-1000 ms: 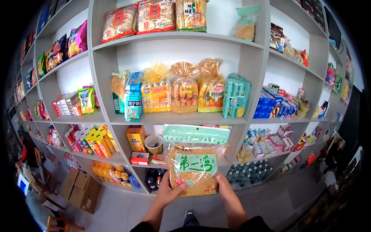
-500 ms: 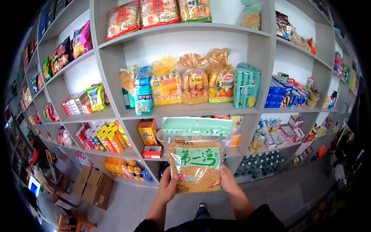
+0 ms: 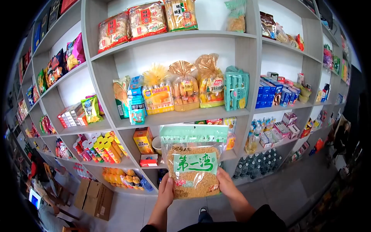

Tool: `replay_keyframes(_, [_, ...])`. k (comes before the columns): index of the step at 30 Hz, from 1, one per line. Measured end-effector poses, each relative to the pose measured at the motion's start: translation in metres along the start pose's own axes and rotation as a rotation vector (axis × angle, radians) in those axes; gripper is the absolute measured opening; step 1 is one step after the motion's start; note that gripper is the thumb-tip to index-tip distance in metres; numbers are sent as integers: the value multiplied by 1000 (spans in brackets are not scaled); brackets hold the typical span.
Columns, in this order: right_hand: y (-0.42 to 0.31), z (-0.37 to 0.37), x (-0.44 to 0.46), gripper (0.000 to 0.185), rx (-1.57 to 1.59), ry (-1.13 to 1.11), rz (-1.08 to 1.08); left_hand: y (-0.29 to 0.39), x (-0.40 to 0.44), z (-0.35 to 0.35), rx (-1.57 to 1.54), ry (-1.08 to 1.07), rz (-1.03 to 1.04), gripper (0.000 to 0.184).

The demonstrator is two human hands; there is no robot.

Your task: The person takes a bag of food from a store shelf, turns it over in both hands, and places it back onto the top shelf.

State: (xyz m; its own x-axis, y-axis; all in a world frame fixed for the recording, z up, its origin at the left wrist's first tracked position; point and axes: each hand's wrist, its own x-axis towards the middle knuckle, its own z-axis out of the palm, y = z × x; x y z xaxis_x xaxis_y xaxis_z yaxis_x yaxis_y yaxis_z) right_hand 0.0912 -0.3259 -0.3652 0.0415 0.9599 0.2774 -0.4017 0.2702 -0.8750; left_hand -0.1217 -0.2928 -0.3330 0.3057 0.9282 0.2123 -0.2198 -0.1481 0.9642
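Upright in front of me is a clear bag of brown grains (image 3: 195, 181) with a green top band and a green label. My left hand (image 3: 165, 193) grips its lower left edge, and my right hand (image 3: 228, 185) grips the lower right edge. Both hands have their fingers partly hidden behind the bag. Behind it stands a grey shelf unit (image 3: 181, 119). On its middle shelf are a yellow pack (image 3: 157, 97), a bread bag (image 3: 185, 92), another bread bag (image 3: 211, 91) and a teal pack (image 3: 236, 89).
A similar green-topped bag (image 3: 235, 17) stands on the upper shelf near rice cracker packs (image 3: 147, 21). Cardboard boxes (image 3: 94, 199) are on the floor at lower left, near a seated person (image 3: 50, 216). Bottles (image 3: 257, 165) fill a low shelf at right.
The view has shifted and tilted slightly, so the shelves appear displaced. Both hands keep hold of the bag, which stays near the centre.
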Motion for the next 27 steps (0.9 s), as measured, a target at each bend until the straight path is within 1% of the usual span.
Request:
replay_keyframes(3, [-5,1,-5,41,-5,21,13,-6,0,2,-25,22,40,35])
replay_keyframes(4, [-7,3,-6,41,1,25,32,-4,-1,4,-24,31,22,35])
replay_keyframes(6, [-11,5,-9,42,4,13,19,1,-4,5,-35,-2,49,35])
replay_keyframes(8, [-11,4,-10,42,-3,-1,35,-1,-4,3,-36,15,19,35])
replay_keyframes(10, [-10,5,-11,42,-58,0,23,-4,-6,0,-20,25,52,34])
replay_keyframes(11, [-11,9,-11,42,-66,24,-2,-1,-9,1,-10,43,46,34])
replay_keyframes(12, [-13,13,-11,42,-60,24,25,1,-11,1,-11,59,24,34])
replay_keyframes(14, [-16,16,-11,42,-59,26,-13,4,-14,3,-17,97,40,35])
replay_keyframes(16, [-14,14,-11,41,-88,26,10,4,-16,0,-10,121,28,36])
replay_keyframes(18, [-18,18,-10,39,-113,34,-1,7,-17,-3,12,57,55,37])
replay_keyframes(22, [-21,22,-5,38,-112,56,41,15,-17,0,16,77,57,36])
replay_keyframes(23, [-26,28,-5,35,-92,101,52,17,-18,-1,41,71,40,36])
replay_keyframes(24, [-27,24,-6,35,-91,101,49,17,-20,-2,42,69,42,36])
replay_keyframes(26, [-31,11,-7,31,-356,65,149,15,-23,-3,89,58,-2,36])
replay_keyframes(27, [-30,11,-7,31,-356,62,134,14,-25,-1,90,58,10,37])
